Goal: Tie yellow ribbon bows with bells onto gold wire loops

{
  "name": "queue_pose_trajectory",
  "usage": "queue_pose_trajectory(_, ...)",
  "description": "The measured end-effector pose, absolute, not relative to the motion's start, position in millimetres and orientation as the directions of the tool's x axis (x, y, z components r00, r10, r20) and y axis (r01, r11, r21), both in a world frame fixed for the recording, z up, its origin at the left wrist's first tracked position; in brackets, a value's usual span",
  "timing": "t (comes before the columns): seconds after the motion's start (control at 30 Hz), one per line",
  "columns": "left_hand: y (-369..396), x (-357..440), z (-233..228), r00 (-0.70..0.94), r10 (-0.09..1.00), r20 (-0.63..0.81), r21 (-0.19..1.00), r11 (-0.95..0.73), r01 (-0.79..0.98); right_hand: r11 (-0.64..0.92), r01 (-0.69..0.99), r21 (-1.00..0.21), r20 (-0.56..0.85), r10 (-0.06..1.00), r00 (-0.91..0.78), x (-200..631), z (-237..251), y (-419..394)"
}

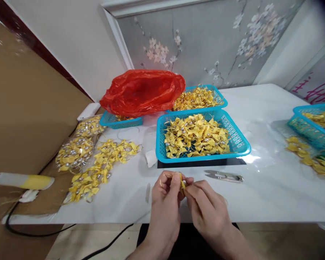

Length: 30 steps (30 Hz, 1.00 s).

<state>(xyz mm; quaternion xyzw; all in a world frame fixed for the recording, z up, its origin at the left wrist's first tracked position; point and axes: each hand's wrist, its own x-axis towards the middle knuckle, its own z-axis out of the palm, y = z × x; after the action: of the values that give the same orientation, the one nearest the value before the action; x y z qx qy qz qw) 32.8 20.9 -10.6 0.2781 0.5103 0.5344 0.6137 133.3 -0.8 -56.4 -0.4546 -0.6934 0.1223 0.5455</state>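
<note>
Left hand [166,193] and right hand [205,202] meet at the near table edge, both pinched on one small yellow bow [182,181]. Left fingers curled shut, thumb and forefinger clamping the bow from its left; right fingertips closed on it from the right, just touching. Bow stands roughly upright between the fingertips, long axis near vertical, top end tilted slightly left; a small silvery bead shows at its lower part. Most of it is hidden by fingers, so which end is front cannot be told.

White table [270,187] underneath. Thread snips [224,176] lie flat just beyond the right hand, long axis left-right, handle end to the right. Behind them a blue basket [238,139] full of the same yellow bows, a second blue basket [219,94] behind it, also filled. Red plastic bag [143,90] sits open to the left of those, over a smaller blue basket [119,122]. Loose heaps of finished bows [97,169] lie on the table's left side, well apart from the hands. Another blue basket [311,128] at the right edge with more bows spilled beside it. Glue gun [21,180] lies at far left, black cable [43,233] trailing below.
</note>
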Motion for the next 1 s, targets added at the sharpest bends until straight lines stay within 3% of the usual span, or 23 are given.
queue_pose_trajectory(0.23,21,24,-17,-0.136,0.972,-0.192,0.956,0.154,-0.251,0.43,0.39,-0.814,0.451,0.892,-0.042,150,-31,7)
queue_pose_trajectory(0.5,13,14,-16,-0.096,0.995,-0.017,0.998,0.011,-0.065,0.317,0.376,-0.871,0.323,0.945,-0.05,136,-29,12)
queue_pose_trajectory(0.77,20,-8,-9,0.128,0.992,0.02,0.99,-0.038,0.136,0.456,0.439,-0.774,0.47,0.879,-0.083,138,-22,12)
queue_pose_trajectory(0.87,17,-2,-16,0.016,0.998,0.053,0.998,-0.054,0.039,0.514,0.499,-0.697,0.568,0.821,-0.053,130,-32,9)
queue_pose_trajectory(1.0,15,12,-26,-0.13,0.991,-0.024,0.99,0.005,-0.139,0.576,0.566,-0.59,0.679,0.733,-0.038,117,-51,7)
